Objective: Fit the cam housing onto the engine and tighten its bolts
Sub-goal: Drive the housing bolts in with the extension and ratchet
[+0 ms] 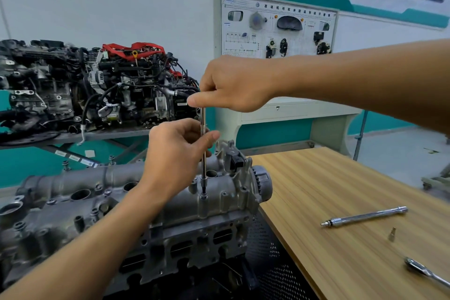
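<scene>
The grey aluminium cam housing [102,185] lies on top of the engine [185,238] at lower left. A thin steel extension bar [204,163] stands upright with its socket on a bolt [203,196] near the housing's right end. My right hand [233,85] pinches the bar's top end. Lower down, my left hand [177,151] holds the bar's shaft between thumb and fingers. Several other bolts [98,187] sit along the housing.
A wooden table [341,190] at right carries a second extension bar [365,216], a small bit [392,234] and a ratchet handle [425,271]. A complete engine [97,87] rests on a stand behind. A training board [277,29] hangs on the wall.
</scene>
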`<state>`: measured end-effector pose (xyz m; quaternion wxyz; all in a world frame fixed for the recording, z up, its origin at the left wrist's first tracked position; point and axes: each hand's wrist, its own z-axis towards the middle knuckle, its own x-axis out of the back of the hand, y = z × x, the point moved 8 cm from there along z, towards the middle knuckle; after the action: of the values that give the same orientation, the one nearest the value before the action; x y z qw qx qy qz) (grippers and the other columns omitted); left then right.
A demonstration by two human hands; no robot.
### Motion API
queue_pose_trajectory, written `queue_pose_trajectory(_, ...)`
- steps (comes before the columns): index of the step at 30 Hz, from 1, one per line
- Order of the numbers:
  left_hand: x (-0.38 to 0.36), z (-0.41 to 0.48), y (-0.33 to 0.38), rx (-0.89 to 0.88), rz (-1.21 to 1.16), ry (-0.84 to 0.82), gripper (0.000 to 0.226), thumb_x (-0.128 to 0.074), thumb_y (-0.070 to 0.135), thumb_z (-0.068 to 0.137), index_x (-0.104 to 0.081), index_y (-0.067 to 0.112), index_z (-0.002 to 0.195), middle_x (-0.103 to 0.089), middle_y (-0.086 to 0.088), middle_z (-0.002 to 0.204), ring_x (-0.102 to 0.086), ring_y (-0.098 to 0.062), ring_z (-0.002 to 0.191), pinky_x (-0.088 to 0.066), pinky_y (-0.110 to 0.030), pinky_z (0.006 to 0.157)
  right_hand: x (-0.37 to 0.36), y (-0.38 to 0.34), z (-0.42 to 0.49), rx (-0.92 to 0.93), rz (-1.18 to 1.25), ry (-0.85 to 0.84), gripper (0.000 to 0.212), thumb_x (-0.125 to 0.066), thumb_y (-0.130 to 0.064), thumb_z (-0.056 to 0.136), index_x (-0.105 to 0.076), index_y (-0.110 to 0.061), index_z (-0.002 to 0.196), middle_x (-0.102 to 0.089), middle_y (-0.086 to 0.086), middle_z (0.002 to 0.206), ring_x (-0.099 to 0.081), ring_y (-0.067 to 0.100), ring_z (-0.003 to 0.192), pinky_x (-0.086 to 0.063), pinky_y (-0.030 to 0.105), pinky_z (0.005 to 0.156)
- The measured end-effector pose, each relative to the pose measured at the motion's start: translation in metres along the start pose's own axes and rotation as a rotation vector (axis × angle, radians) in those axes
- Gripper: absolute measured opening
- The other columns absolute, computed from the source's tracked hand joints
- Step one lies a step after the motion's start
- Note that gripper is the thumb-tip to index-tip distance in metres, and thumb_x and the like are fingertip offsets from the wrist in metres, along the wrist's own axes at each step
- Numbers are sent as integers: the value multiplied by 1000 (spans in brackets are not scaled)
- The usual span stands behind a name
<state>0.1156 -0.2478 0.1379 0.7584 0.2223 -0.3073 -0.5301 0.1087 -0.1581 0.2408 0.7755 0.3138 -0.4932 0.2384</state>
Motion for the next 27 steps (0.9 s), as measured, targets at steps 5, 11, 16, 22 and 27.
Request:
queue_pose_trajectory(5,-11,6,1,-30,-85,-184,8,-72,16,90,-75,19,83,-77,-3,73,-75,-20,64,-63,-36,65,3,-10,-10,197,-65,-40,27,-44,-39,104,-48,-20,85,-47,-12,66,-47,-2,61,-35,10,59)
queue_pose_trajectory(11,-17,16,-12,171,-285,-484,21,-66,18,82,-73,7,99,-79,-11,87,-77,-22,79,-63,-30,72,2,-9,-13,208,-14,-55,19,-48,-32,104,-48,-21,88,-45,-15,66,-48,-10,64,-35,8,61)
queue_pose_trajectory(16,-20,15,-16,229,-229,-609,32,-62,29,84,-70,14,111,-79,-6,101,-75,-20,99,-60,-41,88,-3,-5,-7,83,10,-11,42,-44,-31,105,-45,-12,68,-37,-5,55,-39,5,51,-32,16,52)
queue_pose_trajectory(22,4,1,-1,-12,26,-60,23,-82,43,71,-74,24,80,-76,3,68,-74,-19,63,-62,-45,66,-16,19,-7,-283,152,55,48,-47,-37,101,-38,-19,58,-41,-4,56,-34,8,47,-30,19,45)
queue_pose_trajectory(27,-4,0,10,-101,72,-13,12,-79,25,83,-73,20,75,-73,4,65,-70,-17,59,-58,-39,61,-5,22,-25,-362,325,46,64,-40,-64,97,-30,-21,51,-27,-10,32,-25,7,28,-30,17,40)
